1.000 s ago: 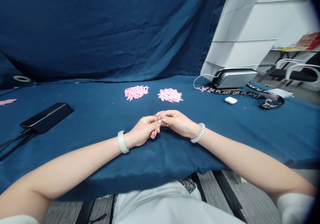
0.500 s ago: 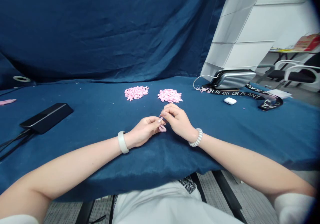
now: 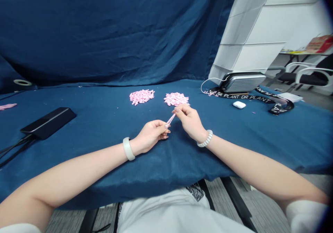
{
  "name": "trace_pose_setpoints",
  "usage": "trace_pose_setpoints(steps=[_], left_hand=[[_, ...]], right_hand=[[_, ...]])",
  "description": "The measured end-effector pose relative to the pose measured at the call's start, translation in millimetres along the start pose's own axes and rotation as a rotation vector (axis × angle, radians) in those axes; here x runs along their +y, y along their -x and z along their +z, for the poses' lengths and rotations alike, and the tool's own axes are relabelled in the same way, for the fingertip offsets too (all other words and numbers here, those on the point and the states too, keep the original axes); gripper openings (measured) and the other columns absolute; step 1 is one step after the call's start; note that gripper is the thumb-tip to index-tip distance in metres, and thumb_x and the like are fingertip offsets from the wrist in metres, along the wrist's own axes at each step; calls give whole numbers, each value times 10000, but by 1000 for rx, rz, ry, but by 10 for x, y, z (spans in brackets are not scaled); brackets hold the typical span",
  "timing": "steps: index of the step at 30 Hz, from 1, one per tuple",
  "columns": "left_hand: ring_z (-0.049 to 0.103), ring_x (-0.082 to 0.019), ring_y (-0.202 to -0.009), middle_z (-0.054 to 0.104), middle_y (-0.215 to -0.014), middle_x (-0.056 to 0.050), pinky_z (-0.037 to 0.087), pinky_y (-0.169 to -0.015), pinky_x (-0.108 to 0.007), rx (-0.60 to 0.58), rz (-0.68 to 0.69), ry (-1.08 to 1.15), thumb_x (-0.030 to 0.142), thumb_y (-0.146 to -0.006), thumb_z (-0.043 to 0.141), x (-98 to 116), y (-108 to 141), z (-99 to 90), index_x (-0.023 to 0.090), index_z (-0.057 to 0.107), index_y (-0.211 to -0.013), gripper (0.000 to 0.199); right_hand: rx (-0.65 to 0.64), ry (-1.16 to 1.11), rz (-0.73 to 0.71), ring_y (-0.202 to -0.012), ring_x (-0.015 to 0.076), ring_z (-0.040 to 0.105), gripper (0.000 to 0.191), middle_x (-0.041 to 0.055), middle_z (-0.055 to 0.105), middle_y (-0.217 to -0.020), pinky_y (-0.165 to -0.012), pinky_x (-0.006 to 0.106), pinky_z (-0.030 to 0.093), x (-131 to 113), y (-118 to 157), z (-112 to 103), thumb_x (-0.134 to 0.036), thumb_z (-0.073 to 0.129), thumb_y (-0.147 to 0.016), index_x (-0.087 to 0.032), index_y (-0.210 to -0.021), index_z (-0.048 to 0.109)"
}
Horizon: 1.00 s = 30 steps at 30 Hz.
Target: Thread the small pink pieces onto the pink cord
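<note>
A thin pink strand [image 3: 171, 119] is stretched between my two hands, above the blue cloth. My left hand [image 3: 153, 134], with a pale band at the wrist, pinches its lower end between thumb and finger. The upper end is pinched by my right hand [image 3: 189, 121], which wears a coiled bracelet. Just beyond my right fingertips lies a pile of small pink pieces [image 3: 176, 98]. A second pink pile [image 3: 142, 96] sits to its left. The pieces are too small to make out singly.
A black device with cables [image 3: 49, 122] lies at left, near a pink item [image 3: 8, 106]. At right are a silver ribbed case [image 3: 244, 82], a black lettered lanyard [image 3: 243, 97] and a small white case [image 3: 239, 104]. Blue fabric [image 3: 111, 32] hangs behind.
My right hand has moved slightly up and right, away from my left. The pink strand, looped below my fingers before, is now pulled straight between them.
</note>
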<state>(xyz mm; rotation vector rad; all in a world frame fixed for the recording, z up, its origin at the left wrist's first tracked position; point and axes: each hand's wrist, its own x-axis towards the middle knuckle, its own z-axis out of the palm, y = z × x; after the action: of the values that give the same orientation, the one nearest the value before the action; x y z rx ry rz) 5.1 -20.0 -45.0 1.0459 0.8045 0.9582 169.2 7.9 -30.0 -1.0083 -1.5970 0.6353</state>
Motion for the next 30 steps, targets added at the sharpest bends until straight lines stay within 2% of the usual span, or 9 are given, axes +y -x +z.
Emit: trace_pose_setpoints(steps=[3, 6, 9, 13, 17, 20, 23, 25, 30], left_hand=[[559, -81, -621, 620, -711, -15, 455, -635, -222, -28, 17, -157, 294, -718, 701, -31, 12, -8, 120, 625, -808, 210], [591, -118, -685, 650, -762, -38, 472, -676, -258, -81, 130, -461, 324, -806, 600, -30, 72, 2, 134, 645, -889, 213], [596, -149, -764, 660, -818, -59, 458, -738, -297, -46, 421, -825, 295, -871, 499, 7, 168, 24, 145, 649, -866, 212], [541, -206, -1000, 634, -1061, -85, 393, -856, -365, 70, 902, -1255, 211, -851, 520, 34, 284, 47, 173, 659, -815, 148], [542, -210, -1000, 652, -1127, -40, 352, -773, -357, 62, 1257, -1601, 168, -812, 572, 28, 343, 66, 195, 648, -754, 100], [562, -196, -966, 659, -1134, -51, 333, -709, -338, 2, 1458, -1788, 145, -810, 576, 65, 352, 66, 176, 643, -763, 88], [575, -188, -923, 673, -1104, -68, 331, -674, -325, -97, 1560, -1861, 146, -813, 576, 120, 340, 42, 161, 650, -800, 77], [581, -180, -894, 685, -1076, -51, 330, -664, -320, -119, 1592, -1852, 155, -819, 574, 137, 326, 21, 165, 651, -792, 82], [588, -173, -890, 696, -1048, -34, 349, -696, -321, -159, 1562, -1793, 168, -831, 570, 117, 286, -18, 155, 647, -792, 87]], right_hand=[[-9, -9, 18, -766, 156, 538, 238, 38, 595, -764, -753, 298, 402, 13, -6, 2, -330, 516, -847, -166, -705, 613], [-23, -2, 37, -752, 151, 534, 243, 38, 594, -757, -737, 292, 400, 40, -16, 4, -333, 510, -847, -160, -711, 614], [-85, 9, 60, -746, 149, 536, 255, 39, 599, -758, -726, 290, 400, 75, -14, 26, -346, 505, -848, -152, -727, 619], [-220, 16, 59, -702, 132, 507, 288, 26, 564, -722, -694, 279, 393, 66, 40, 84, -351, 513, -836, -149, -638, 567], [-368, -42, 51, -681, 115, 491, 289, 19, 539, -729, -669, 264, 392, 6, 119, 122, -339, 522, -832, -148, -615, 537], [-429, -76, 34, -698, 113, 497, 290, 25, 543, -755, -686, 263, 399, -14, 137, 122, -331, 525, -834, -144, -613, 544], [-462, -97, 52, -702, 114, 504, 289, 30, 548, -766, -694, 264, 403, -6, 114, 112, -327, 539, -823, -140, -602, 552], [-482, -123, 88, -701, 114, 514, 283, 32, 561, -774, -694, 264, 408, 5, 91, 105, -336, 546, -815, -140, -612, 564], [-487, -191, 168, -694, 120, 530, 259, 28, 582, -756, -698, 270, 417, 22, 70, 96, -345, 570, -789, -143, -627, 580]])
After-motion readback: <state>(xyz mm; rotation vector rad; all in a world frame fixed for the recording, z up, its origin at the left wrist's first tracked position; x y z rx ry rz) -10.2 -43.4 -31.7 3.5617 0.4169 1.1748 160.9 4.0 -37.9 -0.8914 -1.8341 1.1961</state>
